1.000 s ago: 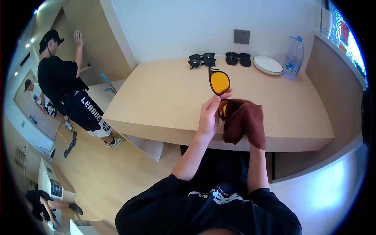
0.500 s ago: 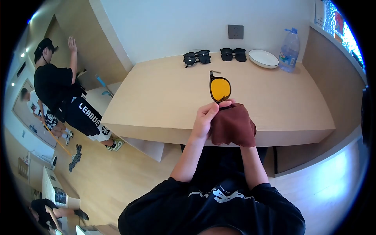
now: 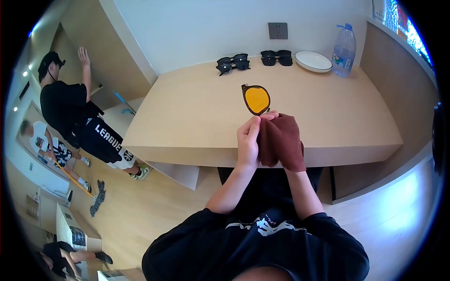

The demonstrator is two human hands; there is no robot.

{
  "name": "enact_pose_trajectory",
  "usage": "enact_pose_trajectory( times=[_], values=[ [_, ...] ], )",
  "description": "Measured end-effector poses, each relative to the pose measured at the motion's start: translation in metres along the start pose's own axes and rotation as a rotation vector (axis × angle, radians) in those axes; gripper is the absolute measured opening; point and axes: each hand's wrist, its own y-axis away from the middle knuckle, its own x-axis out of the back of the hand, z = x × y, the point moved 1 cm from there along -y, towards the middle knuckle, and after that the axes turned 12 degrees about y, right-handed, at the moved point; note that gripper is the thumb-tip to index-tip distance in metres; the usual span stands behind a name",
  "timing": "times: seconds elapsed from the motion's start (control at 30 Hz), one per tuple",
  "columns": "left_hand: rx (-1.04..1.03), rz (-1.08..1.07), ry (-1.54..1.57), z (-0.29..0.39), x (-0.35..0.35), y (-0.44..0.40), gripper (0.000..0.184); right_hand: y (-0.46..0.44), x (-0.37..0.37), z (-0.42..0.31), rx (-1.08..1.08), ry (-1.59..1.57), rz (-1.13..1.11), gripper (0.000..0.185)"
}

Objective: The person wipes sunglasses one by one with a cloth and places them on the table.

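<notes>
Yellow-lensed glasses (image 3: 257, 99) with a dark frame stand up from my hands, one lens showing above the fingers. My left hand (image 3: 249, 138) is closed on them near the middle. A dark red cloth (image 3: 285, 140) covers the other lens and most of my right hand (image 3: 273, 114); only a few fingertips show beside the glasses. The right fingers are wrapped round the cloth. Both hands touch each other over the front edge of the table.
On the wooden table (image 3: 197, 107) lie folded dark sunglasses (image 3: 233, 63), another dark pair (image 3: 276, 58), a white plate (image 3: 313, 62) and a water bottle (image 3: 344, 50). At left are a standing person (image 3: 65, 103), another with a mop (image 3: 98, 198), and a seated person (image 3: 61, 257).
The glasses have tilted left between my hands, and the cloth has shifted round the covered lens. The camera view has moved slightly. The mop has moved across the floor.
</notes>
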Motion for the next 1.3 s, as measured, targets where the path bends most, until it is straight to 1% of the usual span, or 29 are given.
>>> enact_pose_trajectory(
  times=[0.03, 0.1, 0.13, 0.2, 0.23, 0.3, 0.33, 0.43, 0.47, 0.5, 0.53, 0.57, 0.63, 0.67, 0.7, 0.73, 0.77, 0.83, 0.9, 0.93, 0.97, 1.0, 1.03, 1.1, 1.13, 1.17, 1.2, 1.23, 1.3],
  values=[
    [-0.041, 0.005, -0.013, 0.001, -0.002, 0.002, 0.038, 0.001, -0.006, 0.004, 0.001, -0.006, 0.006, 0.008],
    [-0.049, 0.005, -0.053, 0.007, -0.003, 0.003, 0.038, 0.000, -0.013, 0.014, 0.366, 0.122, 0.140, 0.004],
    [-0.056, 0.016, -0.046, 0.011, -0.003, 0.001, 0.038, -0.001, -0.013, 0.015, 0.369, 0.125, 0.146, 0.004],
    [-0.079, 0.041, -0.043, 0.018, -0.003, -0.006, 0.037, -0.003, -0.012, 0.010, 0.418, 0.255, 0.054, 0.016],
    [-0.084, 0.036, -0.039, 0.022, -0.005, -0.011, 0.037, -0.002, -0.009, 0.005, 0.423, 0.259, 0.057, 0.016],
    [-0.151, 0.107, -0.057, 0.030, -0.009, -0.016, 0.037, 0.006, -0.003, -0.012, 0.634, 0.634, 0.041, 0.013],
    [-0.125, 0.130, -0.027, 0.027, -0.009, -0.017, 0.038, 0.007, -0.001, -0.016, 0.668, 0.633, 0.066, 0.013],
    [-0.100, 0.250, 0.089, 0.016, -0.012, -0.011, 0.038, 0.006, 0.000, -0.012, 0.688, 0.551, 0.091, 0.016],
    [-0.127, 0.258, 0.067, 0.012, -0.012, -0.008, 0.039, 0.007, -0.001, -0.012, 0.689, 0.553, 0.099, 0.016],
    [-0.123, 0.251, 0.066, 0.007, -0.010, -0.003, 0.039, 0.007, -0.001, -0.010, 0.472, 0.313, 0.041, 0.017],
    [-0.134, 0.172, 0.072, 0.001, -0.009, 0.003, 0.039, 0.007, 0.000, -0.007, 0.254, 0.076, -0.016, 0.019],
    [-0.150, 0.091, 0.080, -0.004, -0.009, 0.005, 0.039, 0.006, 0.000, -0.012, 0.259, 0.082, -0.010, 0.019],
    [-0.150, 0.063, 0.056, -0.006, -0.006, 0.006, 0.040, 0.007, -0.003, -0.022, -0.008, 0.045, 0.040, 0.021],
    [-0.163, 0.018, 0.088, -0.008, 0.003, 0.003, 0.038, 0.005, -0.006, -0.020, 0.002, 0.050, 0.025, 0.021],
    [-0.180, -0.027, 0.122, -0.005, 0.006, 0.000, 0.037, 0.002, -0.010, -0.016, 0.077, 0.099, 0.023, 0.020],
    [-0.192, -0.011, 0.125, -0.003, 0.009, 0.000, 0.037, 0.004, -0.014, -0.011, 0.141, 0.146, 0.018, 0.019],
    [-0.192, 0.070, 0.144, -0.001, 0.013, -0.003, 0.038, 0.003, -0.016, -0.008, 0.147, 0.154, 0.007, 0.019],
    [-0.147, 0.271, 0.250, 0.011, 0.008, -0.009, 0.036, 0.004, -0.018, -0.008, 0.452, 0.400, 0.018, 0.018],
    [-0.052, 0.340, 0.285, 0.019, 0.006, -0.007, 0.036, 0.011, -0.016, -0.009, 0.418, 0.391, -0.011, 0.017],
    [-0.065, 0.343, 0.294, 0.020, 0.005, -0.005, 0.036, 0.011, -0.016, -0.007, 0.398, 0.432, -0.014, 0.017],
    [-0.054, 0.303, 0.270, 0.020, 0.004, -0.002, 0.036, 0.012, -0.017, -0.004, 0.376, 0.467, -0.018, 0.017],
    [-0.040, 0.261, 0.244, 0.021, 0.004, 0.000, 0.036, 0.013, -0.019, -0.001, 0.288, 0.412, -0.024, 0.018],
    [-0.044, 0.266, 0.246, 0.021, 0.008, -0.001, 0.036, 0.013, -0.020, -0.001, 0.289, 0.414, -0.029, 0.018],
    [0.056, 0.238, 0.320, 0.019, 0.016, -0.004, 0.035, 0.016, -0.016, -0.006, 0.275, 0.359, -0.097, 0.016],
    [0.174, 0.190, 0.362, 0.021, 0.020, -0.006, 0.032, 0.016, -0.012, -0.013, 0.272, 0.363, -0.096, 0.016],
    [0.176, 0.189, 0.365, 0.026, 0.025, -0.007, 0.032, 0.016, -0.008, -0.023, 0.489, 0.482, -0.127, 0.014],
    [0.182, 0.064, 0.394, 0.032, 0.026, -0.009, 0.031, 0.015, -0.007, -0.029, 0.704, 0.598, -0.159, 0.012],
    [0.187, -0.060, 0.422, 0.040, 0.026, -0.009, 0.029, 0.011, -0.008, -0.028, 0.701, 0.597, -0.158, 0.012],
    [0.222, -0.043, 0.395, 0.046, 0.029, -0.002, 0.028, 0.007, -0.011, -0.026, 0.834, 0.482, -0.161, 0.013]
  ],
)
